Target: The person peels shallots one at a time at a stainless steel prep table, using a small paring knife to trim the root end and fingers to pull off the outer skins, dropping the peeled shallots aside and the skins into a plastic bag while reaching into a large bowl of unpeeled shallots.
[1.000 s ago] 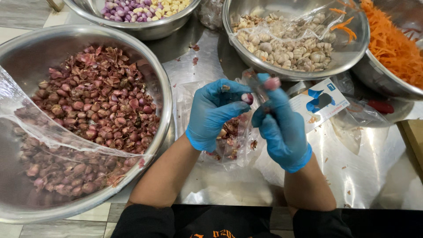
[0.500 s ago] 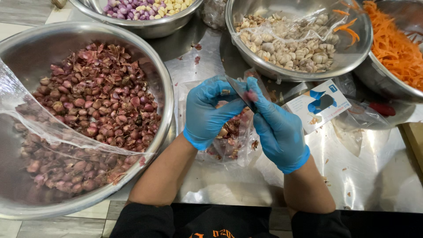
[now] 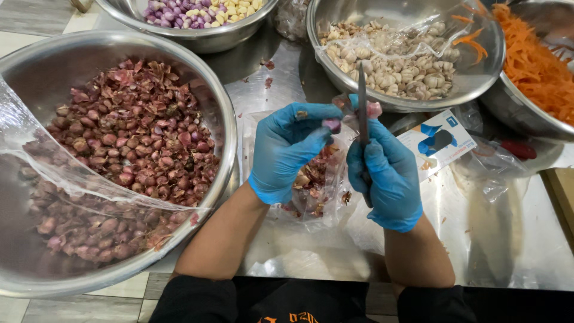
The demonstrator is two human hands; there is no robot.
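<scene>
My left hand (image 3: pixel 288 149), in a blue glove, pinches a small purple shallot (image 3: pixel 331 124) between thumb and fingers. My right hand (image 3: pixel 385 174), also gloved in blue, grips a small knife (image 3: pixel 362 113) whose thin blade points up, just right of the shallot. A bit of pink peel (image 3: pixel 374 109) sits at my right thumb tip. Both hands hover over a clear plastic bag (image 3: pixel 311 179) holding reddish shallot skins on the metal table.
A big steel bowl (image 3: pixel 36 66) of unpeeled shallots, partly under plastic film, fills the left. Bowls of peeled shallots and garlic (image 3: pixel 197 12), garlic cloves (image 3: pixel 394 66) and shredded carrot (image 3: pixel 538 66) stand along the back. A white-blue carton (image 3: pixel 439 143) lies right of my hands.
My hands have drawn slightly apart. The knife blade now stands upright beside the shallot instead of lying across it, and a piece of peel has come away onto my right thumb.
</scene>
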